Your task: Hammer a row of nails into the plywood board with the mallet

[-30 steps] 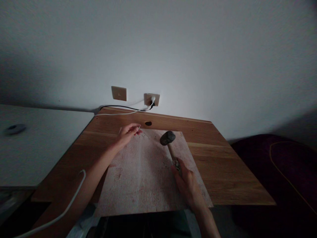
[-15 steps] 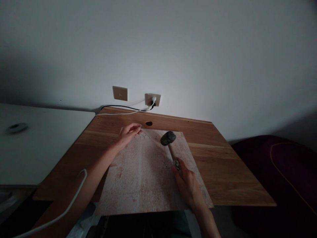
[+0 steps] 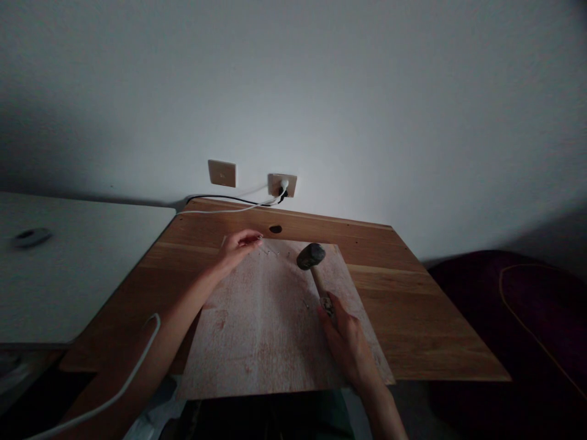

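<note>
My right hand (image 3: 347,335) is wrapped round the handle of a mallet (image 3: 311,256) with a thick black head and a pale wooden shaft. The head is held above the right part of a whitish, worn board (image 3: 250,342). At the board's far left edge, my left hand (image 3: 239,245) pinches a small shiny nail (image 3: 260,236) between thumb and fingers. Close by, several thin nails (image 3: 268,252) stand or lie near the far edge; which of these is hard to tell. Another nail (image 3: 306,304) lies left of the mallet's handle.
Under the board is a wooden table (image 3: 413,318) with a dark cable hole (image 3: 276,229). Black and white cables run to a wall socket (image 3: 282,184). A white surface (image 3: 92,269) adjoins on the left, and a dark purple seat (image 3: 513,318) stands to the right. A white cord (image 3: 137,366) crosses my left forearm.
The fingers of my left hand have drawn slightly closer together round the nail. My right hand and the mallet stay almost where they were.
</note>
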Demonstrator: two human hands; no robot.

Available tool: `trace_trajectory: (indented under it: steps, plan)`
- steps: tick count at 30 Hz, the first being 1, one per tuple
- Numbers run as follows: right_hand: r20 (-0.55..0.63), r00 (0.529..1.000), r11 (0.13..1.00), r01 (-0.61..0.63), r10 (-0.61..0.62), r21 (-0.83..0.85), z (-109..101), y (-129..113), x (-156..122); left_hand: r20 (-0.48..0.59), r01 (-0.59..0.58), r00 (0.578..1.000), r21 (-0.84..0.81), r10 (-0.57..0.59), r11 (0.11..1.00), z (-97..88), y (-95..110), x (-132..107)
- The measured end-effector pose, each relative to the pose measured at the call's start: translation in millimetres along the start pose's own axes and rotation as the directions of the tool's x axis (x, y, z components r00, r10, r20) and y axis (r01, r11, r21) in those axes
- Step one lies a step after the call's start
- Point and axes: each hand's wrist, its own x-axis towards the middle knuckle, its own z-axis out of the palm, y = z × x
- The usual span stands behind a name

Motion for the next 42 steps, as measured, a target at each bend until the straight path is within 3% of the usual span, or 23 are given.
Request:
trace_trajectory:
  steps: [6, 15, 21, 28, 42]
  plan:
    - [-0.006, 1.0, 1.0, -0.026, 0.026, -0.002, 0.8, 0.0, 0.1, 0.032, -0.012, 0.999, -0.069, 0.014, 0.998, 1.3, 1.8, -0.2]
    - [-0.001, 1.0, 1.0, -0.022, 0.022, -0.018, 0.8, -1.0, -0.4, -0.068, -0.15, 0.984, 0.171, 0.163, 0.974, -3.0, 3.9, 0.1]
    - [0.002, 1.0, 0.999, -0.011, 0.011, -0.036, -0.7, -1.6, -0.7, 0.071, -0.249, 0.968, 0.389, 0.241, 0.887, -7.6, 0.1, -1.8]
    - [0.006, 1.0, 0.999, -0.026, 0.026, -0.021, 0.2, -2.1, -0.1, 0.186, -0.297, 0.953, 0.398, 0.241, 0.868, -6.9, -2.9, -5.5]
    - [0.012, 0.999, 0.999, -0.034, 0.035, -0.036, 0.6, -2.4, -0.5, 0.203, -0.286, 0.954, 0.412, 0.219, 0.865, -5.0, 3.4, -9.7]
